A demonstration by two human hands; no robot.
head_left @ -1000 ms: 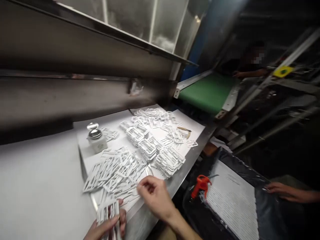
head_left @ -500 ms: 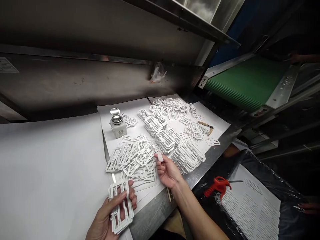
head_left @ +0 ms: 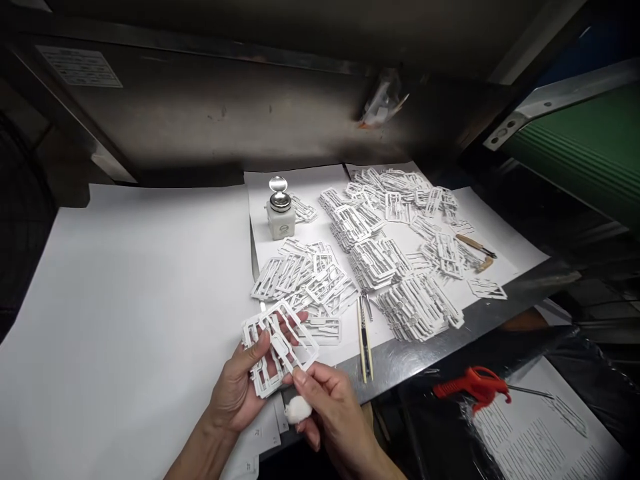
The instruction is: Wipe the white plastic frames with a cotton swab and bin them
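Observation:
My left hand [head_left: 235, 390] grips a small stack of thin white cut-out frames [head_left: 265, 381], thumb on top and fingers beneath. The uppermost frame [head_left: 281, 345] is fanned out to the right across the stack. My right hand [head_left: 343, 417] pinches its near corner between thumb and forefinger. A white wad [head_left: 299, 409], which looks like cotton, is tucked in the lower fingers of that hand. Beyond my hands lies a loose heap of similar frames [head_left: 327, 283]. To its right stand neat stacks of frames [head_left: 420, 307].
A square pump bottle [head_left: 283, 223] with its metal lid up stands behind the heap. A slim tool with pale handles [head_left: 365, 340] lies at the table edge. A wooden-handled tool [head_left: 470, 242] is farther right. A red air gun [head_left: 475, 387] lies lower right, beside the green conveyor [head_left: 590, 140].
My right hand has come from the heap to the left hand with the white wad and now pinches the top frame, which has shifted right. The view has turned left.

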